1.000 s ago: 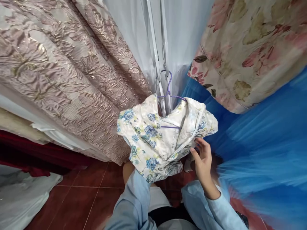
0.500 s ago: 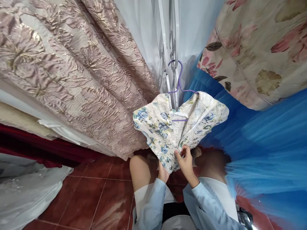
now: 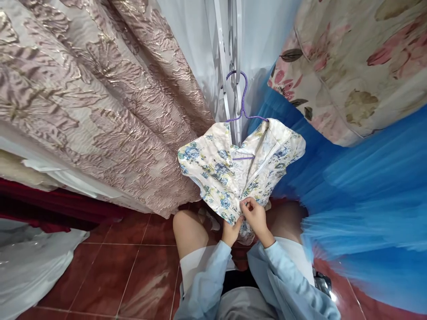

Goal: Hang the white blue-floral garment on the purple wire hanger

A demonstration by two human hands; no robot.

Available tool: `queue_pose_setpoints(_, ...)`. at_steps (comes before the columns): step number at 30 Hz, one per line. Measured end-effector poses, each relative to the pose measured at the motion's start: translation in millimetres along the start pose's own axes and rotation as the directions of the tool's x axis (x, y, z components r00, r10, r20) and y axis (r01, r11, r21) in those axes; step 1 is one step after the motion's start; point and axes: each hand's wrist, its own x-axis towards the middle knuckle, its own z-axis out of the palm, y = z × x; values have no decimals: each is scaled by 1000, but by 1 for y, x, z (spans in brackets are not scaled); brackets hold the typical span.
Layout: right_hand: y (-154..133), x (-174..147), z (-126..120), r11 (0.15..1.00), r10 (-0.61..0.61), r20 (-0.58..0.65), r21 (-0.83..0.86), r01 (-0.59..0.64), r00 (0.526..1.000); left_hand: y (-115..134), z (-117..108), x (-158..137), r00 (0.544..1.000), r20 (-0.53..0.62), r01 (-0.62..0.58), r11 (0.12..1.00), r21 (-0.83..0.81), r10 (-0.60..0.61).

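Garment (image 3: 213,166), floral, hangs on a purple hanger (image 3: 244,95) hooked at white bars (image 3: 220,44). Right hand (image 3: 255,218) pinches the foot of its front opening; left hand (image 3: 231,230) grips the lower edge, fingers partly hidden. Cloth judged light, soft, prone to creasing; best held by firm edges. Pink brocade (image 3: 126,133) and blue tulle (image 3: 360,200) crowd either side.

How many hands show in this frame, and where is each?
2: the left hand gripping the floral top near its lower edge, its fingers partly hidden; the right hand beside it, pinching at the opening's lower end.
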Motion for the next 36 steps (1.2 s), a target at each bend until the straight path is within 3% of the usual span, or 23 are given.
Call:
queue_pose_setpoints(4,-15,4,-7,977,55,199,190,-93,978,0,-8,-1,998,-62,18,999,48,-15)
queue_pose_setpoints(9,-50,18,-5,873,135,150,450,-189,979,4,-14,-1,998,-55,-3,995,98,8)
queue_pose_setpoints(14,-125,66,-15,827,-19,-2,562,17,1000,-3,-19,-3,997,-78,8,994,112,0)
queue_pose_setpoints(20,-206,126,-28,765,-225,-198,570,299,954,-6,-11,3,999,-44,10,997,70,-7)
queue_pose_setpoints(23,-221,146,-30,752,-247,-270,551,360,930,-9,-3,5,998,-59,34,998,61,-30)
queue_pose_setpoints(26,-223,151,-34,749,-282,-263,541,383,923,-11,-3,8,995,-73,63,998,28,-61)
queue_pose_setpoints(30,-218,131,-43,734,-309,-239,556,390,921,-5,-26,18,988,-131,85,996,-14,-86)
queue_pose_setpoints(32,-215,118,-49,743,-312,-214,552,378,926,12,-43,28,946,-323,8,1000,10,-4)
queue_pose_setpoints(33,-213,112,-52,753,-316,-196,544,371,928,27,-51,33,887,-452,-75,995,58,93)
queue_pose_setpoints(35,-211,102,-57,775,-326,-156,521,359,932,71,-59,44,697,-618,-259,931,258,365)
queue_pose_setpoints(36,-210,98,-59,783,-334,-140,509,357,932,100,-59,50,627,-585,-362,858,365,514)
